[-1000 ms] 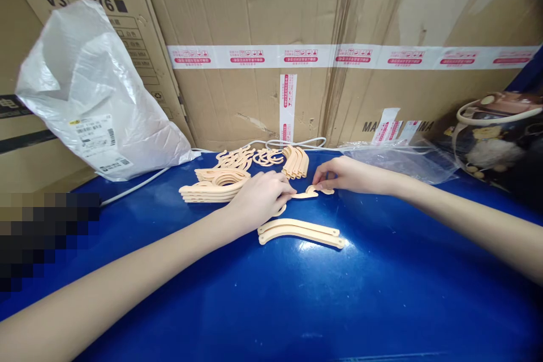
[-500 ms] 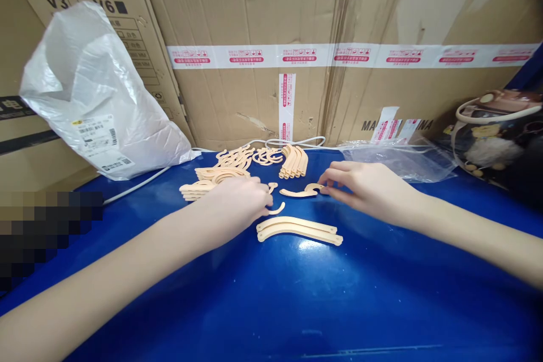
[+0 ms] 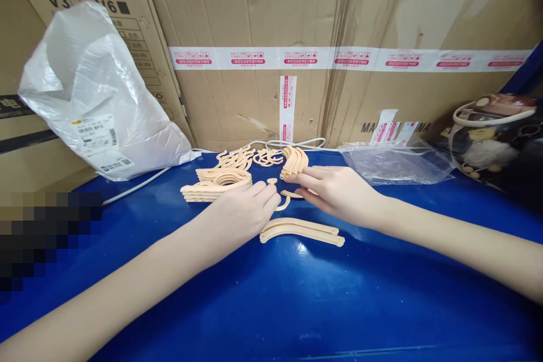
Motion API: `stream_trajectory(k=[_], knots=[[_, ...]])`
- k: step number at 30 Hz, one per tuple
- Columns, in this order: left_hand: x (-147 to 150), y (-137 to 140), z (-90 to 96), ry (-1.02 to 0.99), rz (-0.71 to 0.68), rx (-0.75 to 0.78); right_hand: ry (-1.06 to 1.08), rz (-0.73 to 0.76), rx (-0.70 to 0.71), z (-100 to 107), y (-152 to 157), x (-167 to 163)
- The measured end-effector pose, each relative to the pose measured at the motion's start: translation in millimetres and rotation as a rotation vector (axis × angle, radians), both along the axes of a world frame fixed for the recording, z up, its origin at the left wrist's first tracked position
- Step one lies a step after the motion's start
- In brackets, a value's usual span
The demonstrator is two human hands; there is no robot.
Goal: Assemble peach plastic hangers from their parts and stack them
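Note:
My left hand (image 3: 250, 209) is closed with its fingertips around a small cream plastic hook (image 3: 285, 203), whose curved end sticks out to the right. My right hand (image 3: 335, 189) reaches leftward with thumb and forefinger apart, its fingertips at the near end of a fanned stack of curved arms (image 3: 294, 159). Beneath that hand lies a curved piece (image 3: 291, 194), its right end covered. Two long curved arms (image 3: 303, 230) lie side by side in front of both hands. To the left of the hooks sits a stack of pieces with rounded cutouts (image 3: 201, 192), partly behind my left hand.
Loose hooks (image 3: 235, 158) lie in a heap at the back of the blue table (image 3: 271, 305). A white plastic bag (image 3: 93, 96) stands at left, a clear bag (image 3: 394, 164) at right. Cardboard boxes (image 3: 237, 102) wall the back, with a white cable (image 3: 148, 184) along them.
My right hand has moved left, over the curved piece and up to the stack of arms. My left hand has shifted slightly right with the hook.

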State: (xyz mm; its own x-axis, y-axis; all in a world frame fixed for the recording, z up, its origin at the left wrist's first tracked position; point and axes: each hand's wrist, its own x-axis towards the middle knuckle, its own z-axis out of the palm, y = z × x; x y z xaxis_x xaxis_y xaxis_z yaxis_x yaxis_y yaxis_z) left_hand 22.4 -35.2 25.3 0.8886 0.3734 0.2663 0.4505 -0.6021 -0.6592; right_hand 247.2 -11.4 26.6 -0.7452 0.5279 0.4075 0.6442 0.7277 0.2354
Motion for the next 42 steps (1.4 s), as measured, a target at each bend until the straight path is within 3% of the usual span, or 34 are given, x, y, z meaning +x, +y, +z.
stream_trajectory(k=[4,8,11,13,16,18,21,27,35,39,42], knots=[[2,-11,4.1,-0.086,-0.103,0.096,-0.04,0.056,0.066,2,11,-13],[5,-18,1.7,-0.129,-0.204,0.093,-0.205,0.198,0.131,2,14,-11],[5,-20,0.3,-0.17,-0.283,0.047,-0.123,0.239,0.064,-3,10,0],[4,-21,1.2,-0.287,-0.362,-0.003,0.123,0.172,-0.137,-9,5,8],[2,-23,3.1,-0.454,-0.419,-0.141,0.626,0.047,-0.611,-18,-1,12],[2,-22,2.8,-0.422,-0.349,-0.265,0.888,0.019,-0.873,-22,-2,10],[1,-17,-0.8,-0.283,-0.193,-0.407,1.089,0.02,-1.042,-26,1,4],[-2,-6,-8.0,-0.216,-0.015,-0.586,1.12,-0.011,-1.155,-32,4,3],[-2,-6,-10.7,-0.222,-0.005,-0.623,1.094,0.018,-1.122,-30,2,2],[-1,-4,-6.1,-0.497,0.019,-0.798,1.084,0.03,-1.137,-33,4,3],[-1,0,-2.2,-0.862,0.084,-1.149,1.111,0.03,-1.166,-34,6,5]])
